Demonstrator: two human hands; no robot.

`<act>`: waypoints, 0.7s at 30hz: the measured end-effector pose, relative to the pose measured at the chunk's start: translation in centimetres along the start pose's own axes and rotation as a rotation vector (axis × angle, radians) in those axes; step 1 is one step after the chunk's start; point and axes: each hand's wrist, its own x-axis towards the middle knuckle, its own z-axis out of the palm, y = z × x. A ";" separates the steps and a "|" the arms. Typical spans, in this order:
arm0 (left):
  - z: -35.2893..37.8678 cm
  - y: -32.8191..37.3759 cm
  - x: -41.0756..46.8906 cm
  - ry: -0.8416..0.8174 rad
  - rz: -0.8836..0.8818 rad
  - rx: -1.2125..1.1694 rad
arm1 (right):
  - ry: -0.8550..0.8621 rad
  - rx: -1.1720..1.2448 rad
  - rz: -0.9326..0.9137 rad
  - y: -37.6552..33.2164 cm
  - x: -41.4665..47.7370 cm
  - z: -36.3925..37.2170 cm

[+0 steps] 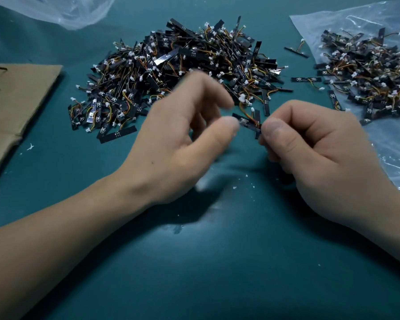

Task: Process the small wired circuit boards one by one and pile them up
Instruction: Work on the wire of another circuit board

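A small black circuit board (247,123) with orange and red wires and a white connector hangs just above the teal mat. My right hand (319,155) pinches its right end between thumb and curled fingers. My left hand (183,139) is blurred; its thumb tip touches the board's left end, and its other fingers are loosely bent above it. Behind the hands lies a large pile of the same wired boards (183,72). A second pile (370,75) lies on a clear plastic bag at the right.
A flattened cardboard piece (16,100) lies at the left edge. A crumpled clear bag (62,10) sits at the back left. A few loose boards (306,80) lie between the two piles. White scraps dot the teal mat (217,262).
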 end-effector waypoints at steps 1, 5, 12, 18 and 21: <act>0.0 0.0 0.0 -0.070 0.006 0.039 | -0.016 -0.010 -0.012 -0.1 -0.1 0.0; 0.1 0.0 -0.3 -0.162 0.060 0.128 | -0.061 -0.030 -0.031 -0.2 -0.1 0.1; 0.0 0.3 -0.2 -0.141 0.030 0.032 | -0.058 -0.071 -0.090 -0.5 -0.3 0.2; 0.0 0.3 -0.1 -0.137 0.031 0.016 | -0.164 -0.005 -0.014 -0.4 0.0 0.0; 0.0 0.4 -0.1 -0.148 0.077 0.032 | -0.211 0.001 0.013 -0.5 0.1 0.0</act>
